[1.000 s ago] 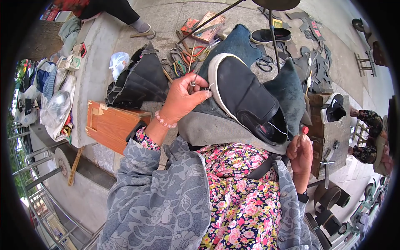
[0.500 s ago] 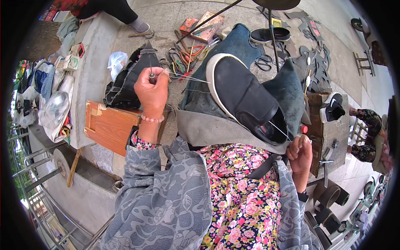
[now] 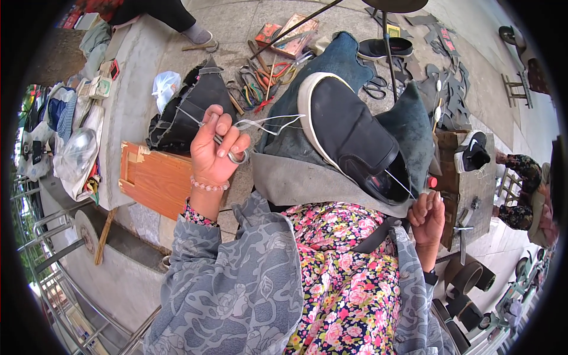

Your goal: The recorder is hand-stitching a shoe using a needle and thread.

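A black slip-on shoe (image 3: 358,127) with a white sole edge lies across my lap on a grey and blue cloth cover (image 3: 284,177). My left hand (image 3: 216,145) is closed around a thin metal awl (image 3: 238,157), its spike pointing up and left and its ringed end below my fingers. White thread (image 3: 269,123) runs slackly from beside that hand to the shoe's sole edge. At the shoe's opening, my right hand (image 3: 427,216) pinches the thread end (image 3: 399,183) that comes out of the shoe's inside.
Pliers and other hand tools (image 3: 260,83) lie on the ground ahead, near a red box (image 3: 269,35). A black bag (image 3: 189,112) and a wooden box (image 3: 157,180) are on the left. Scissors (image 3: 374,87) and dark rubber scraps (image 3: 447,89) lie ahead right. A wooden stand (image 3: 476,195) holds another shoe.
My left hand has turned over, swinging the awl's spike from upright to up-left. The thread between it and the sole has gone from taut to slack. My right hand stays in place.
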The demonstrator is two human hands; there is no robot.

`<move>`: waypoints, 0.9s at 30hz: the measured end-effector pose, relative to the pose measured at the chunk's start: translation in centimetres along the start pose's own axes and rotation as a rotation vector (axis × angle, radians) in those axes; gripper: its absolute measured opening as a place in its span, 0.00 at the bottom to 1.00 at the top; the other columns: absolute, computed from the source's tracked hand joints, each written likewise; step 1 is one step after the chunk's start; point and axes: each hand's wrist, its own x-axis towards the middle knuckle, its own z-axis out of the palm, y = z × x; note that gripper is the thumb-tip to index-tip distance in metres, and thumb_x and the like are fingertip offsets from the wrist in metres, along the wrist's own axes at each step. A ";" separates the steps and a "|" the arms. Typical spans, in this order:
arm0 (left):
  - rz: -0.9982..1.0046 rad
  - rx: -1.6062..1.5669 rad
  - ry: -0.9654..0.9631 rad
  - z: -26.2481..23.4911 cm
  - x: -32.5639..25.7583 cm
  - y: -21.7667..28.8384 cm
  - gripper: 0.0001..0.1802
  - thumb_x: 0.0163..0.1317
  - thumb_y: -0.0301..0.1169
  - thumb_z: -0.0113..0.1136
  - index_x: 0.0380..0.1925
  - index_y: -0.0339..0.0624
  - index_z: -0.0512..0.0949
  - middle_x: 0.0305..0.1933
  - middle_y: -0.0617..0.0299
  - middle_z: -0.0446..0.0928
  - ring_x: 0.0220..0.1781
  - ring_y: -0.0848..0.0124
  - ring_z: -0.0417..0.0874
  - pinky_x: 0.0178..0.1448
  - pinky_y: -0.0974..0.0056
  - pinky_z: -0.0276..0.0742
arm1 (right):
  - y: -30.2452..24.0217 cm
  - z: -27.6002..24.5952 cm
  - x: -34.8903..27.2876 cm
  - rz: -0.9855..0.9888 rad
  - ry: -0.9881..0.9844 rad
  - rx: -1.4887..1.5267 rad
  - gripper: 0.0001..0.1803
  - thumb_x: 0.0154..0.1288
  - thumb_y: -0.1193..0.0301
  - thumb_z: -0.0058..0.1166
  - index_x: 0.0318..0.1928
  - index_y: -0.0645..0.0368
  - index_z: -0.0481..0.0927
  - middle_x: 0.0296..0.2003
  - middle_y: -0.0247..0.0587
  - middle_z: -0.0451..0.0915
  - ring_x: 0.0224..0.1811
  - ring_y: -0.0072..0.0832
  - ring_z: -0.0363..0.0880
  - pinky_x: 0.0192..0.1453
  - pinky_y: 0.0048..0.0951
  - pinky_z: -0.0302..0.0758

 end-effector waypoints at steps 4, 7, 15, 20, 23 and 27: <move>0.014 0.147 0.099 -0.4 -1.3 0.9 0.10 0.73 0.32 0.51 0.48 0.42 0.76 0.30 0.64 0.76 0.15 0.79 0.63 0.29 0.65 0.64 | 0.0 -0.2 0.1 0.003 -0.009 -0.001 0.18 0.78 0.60 0.41 0.29 0.54 0.66 0.21 0.31 0.64 0.16 0.17 0.54 0.18 0.20 0.57; -0.002 0.434 0.247 0.4 -1.4 0.1 0.09 0.68 0.27 0.58 0.47 0.40 0.77 0.29 0.66 0.75 0.16 0.82 0.63 0.27 0.69 0.65 | -0.1 -0.2 0.2 0.015 -0.021 -0.003 0.18 0.78 0.60 0.41 0.29 0.54 0.66 0.21 0.32 0.64 0.16 0.18 0.54 0.18 0.20 0.56; -0.012 1.036 0.354 2.0 2.4 -3.6 0.14 0.60 0.21 0.62 0.46 0.35 0.78 0.28 0.75 0.71 0.23 0.87 0.65 0.24 0.77 0.61 | -0.2 0.1 0.2 0.016 -0.006 0.001 0.18 0.79 0.60 0.40 0.30 0.54 0.66 0.21 0.32 0.64 0.16 0.18 0.54 0.18 0.20 0.56; -0.246 0.943 0.422 1.0 5.1 -3.6 0.18 0.57 0.22 0.63 0.49 0.33 0.76 0.34 0.68 0.75 0.23 0.84 0.67 0.23 0.75 0.63 | -0.3 0.1 0.2 0.018 -0.012 0.009 0.18 0.79 0.60 0.40 0.29 0.54 0.66 0.21 0.32 0.64 0.16 0.17 0.54 0.17 0.20 0.56; -0.373 0.971 0.319 0.1 6.4 -4.0 0.15 0.57 0.21 0.62 0.46 0.34 0.77 0.33 0.65 0.77 0.20 0.83 0.67 0.23 0.74 0.65 | -0.4 0.1 0.3 0.027 -0.013 0.008 0.18 0.79 0.60 0.40 0.29 0.54 0.66 0.21 0.32 0.64 0.16 0.17 0.54 0.17 0.20 0.56; -0.290 1.001 0.411 -1.1 6.5 -4.4 0.09 0.56 0.21 0.62 0.38 0.37 0.77 0.28 0.66 0.76 0.19 0.81 0.67 0.23 0.73 0.65 | -0.4 0.1 0.3 0.036 0.007 0.002 0.18 0.79 0.60 0.40 0.29 0.54 0.66 0.21 0.32 0.64 0.16 0.18 0.55 0.17 0.20 0.56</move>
